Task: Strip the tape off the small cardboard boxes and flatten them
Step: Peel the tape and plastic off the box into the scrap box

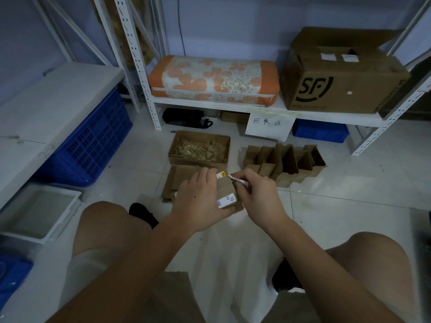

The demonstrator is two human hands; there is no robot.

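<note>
My left hand (198, 201) grips a small cardboard box (227, 193) with white labels, held above the floor between my knees. My right hand (258, 197) pinches a crumpled strip of tape (238, 180) that lifts off the box's top right edge. Flattened cardboard pieces (179, 180) lie on the tiles just behind my left hand. An open carton (200, 148) filled with crumpled stripped tape sits further back. To its right stands a row of small opened boxes (284, 162).
White metal shelving (210, 102) holds an orange patterned cushion (213, 80) and a large SF carton (342, 78). A paper sign (269, 124) hangs from the shelf. A blue crate (93, 141) sits under the left shelf, a white tray (39, 213) beside my left knee.
</note>
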